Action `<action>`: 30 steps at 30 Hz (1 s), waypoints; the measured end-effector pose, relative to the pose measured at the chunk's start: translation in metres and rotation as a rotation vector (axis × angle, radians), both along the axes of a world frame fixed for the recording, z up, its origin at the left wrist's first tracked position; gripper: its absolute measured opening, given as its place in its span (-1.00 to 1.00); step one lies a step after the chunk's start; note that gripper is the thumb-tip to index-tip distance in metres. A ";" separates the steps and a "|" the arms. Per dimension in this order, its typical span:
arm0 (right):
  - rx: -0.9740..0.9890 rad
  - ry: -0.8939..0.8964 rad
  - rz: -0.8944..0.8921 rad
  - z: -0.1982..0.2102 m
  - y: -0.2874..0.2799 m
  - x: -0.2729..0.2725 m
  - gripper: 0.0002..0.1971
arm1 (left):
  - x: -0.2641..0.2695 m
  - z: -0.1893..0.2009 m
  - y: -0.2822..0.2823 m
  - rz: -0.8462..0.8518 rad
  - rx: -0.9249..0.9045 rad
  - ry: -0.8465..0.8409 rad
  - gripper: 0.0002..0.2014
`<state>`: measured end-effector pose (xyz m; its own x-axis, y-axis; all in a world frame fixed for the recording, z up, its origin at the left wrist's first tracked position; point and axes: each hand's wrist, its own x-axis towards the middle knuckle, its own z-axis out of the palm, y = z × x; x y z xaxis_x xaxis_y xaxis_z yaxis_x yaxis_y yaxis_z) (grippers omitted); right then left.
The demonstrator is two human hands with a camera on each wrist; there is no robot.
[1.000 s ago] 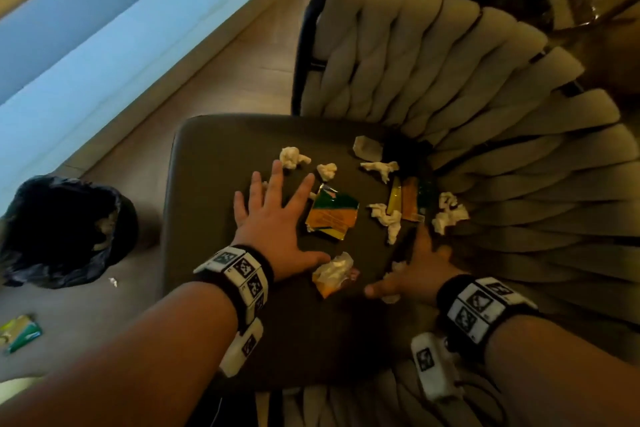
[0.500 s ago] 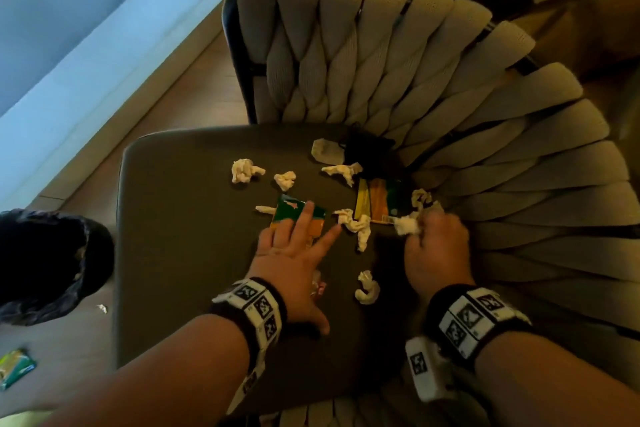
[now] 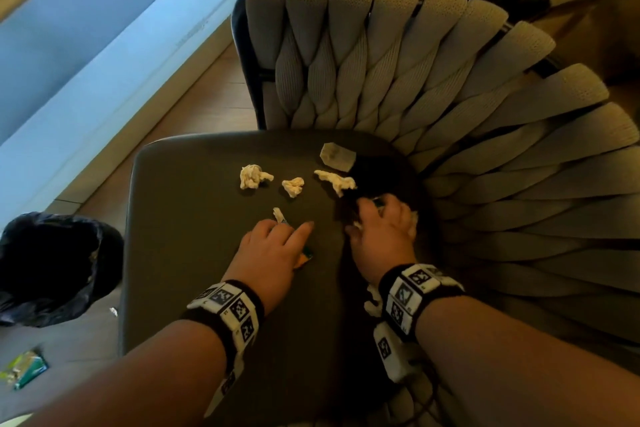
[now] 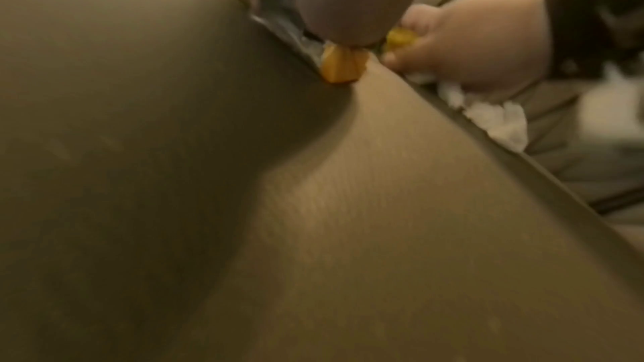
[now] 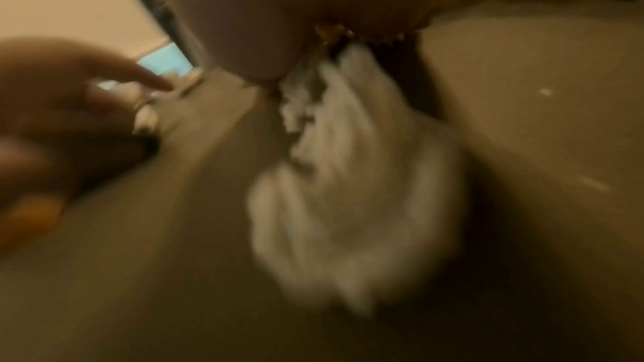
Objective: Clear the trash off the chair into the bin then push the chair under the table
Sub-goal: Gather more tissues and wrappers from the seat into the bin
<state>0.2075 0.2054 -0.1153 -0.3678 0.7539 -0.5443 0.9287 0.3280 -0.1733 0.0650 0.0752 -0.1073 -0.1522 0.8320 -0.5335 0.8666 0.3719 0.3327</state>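
One chair (image 3: 194, 218) with a dark seat and woven back fills the head view; one black-lined bin (image 3: 52, 267) stands on the floor to its left. Both hands rest on the seat — the left hand (image 3: 273, 250) lies with curled fingers over an orange-and-green wrapper (image 3: 306, 255), the right hand (image 3: 381, 232) clenches white tissue and wrapper scraps. Three crumpled tissue wads (image 3: 254, 176) and one pale flat scrap (image 3: 337, 157) lie loose beyond the fingers. One green wrapper (image 3: 26, 367) lies on the floor.

dim warm light, blurred wrist views
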 end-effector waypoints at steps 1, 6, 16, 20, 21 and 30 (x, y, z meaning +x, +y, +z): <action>-0.004 0.005 0.047 0.000 -0.004 0.002 -0.51 | -0.003 0.001 0.000 0.014 -0.005 -0.016 -0.34; -0.024 0.214 0.057 0.013 -0.005 0.010 -0.66 | -0.012 0.020 0.004 0.152 0.021 -0.109 -0.31; -0.007 0.395 -0.005 0.044 0.021 -0.030 -0.35 | -0.052 0.011 0.010 0.440 0.026 -0.167 -0.09; -0.134 0.119 0.126 0.031 0.035 -0.063 -0.01 | -0.052 0.000 0.007 0.384 0.079 -0.112 -0.45; -0.154 0.067 0.151 0.025 0.040 -0.070 0.00 | -0.051 -0.001 0.005 0.401 0.083 -0.123 -0.48; -0.087 0.088 0.271 0.014 0.033 -0.063 -0.66 | -0.076 0.014 -0.048 0.543 0.416 -0.159 -0.66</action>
<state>0.1449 0.2379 -0.1015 -0.5983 0.5735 -0.5595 0.7892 0.5427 -0.2876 -0.0113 0.0273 -0.0934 -0.5506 0.8003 -0.2374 0.5238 0.5527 0.6483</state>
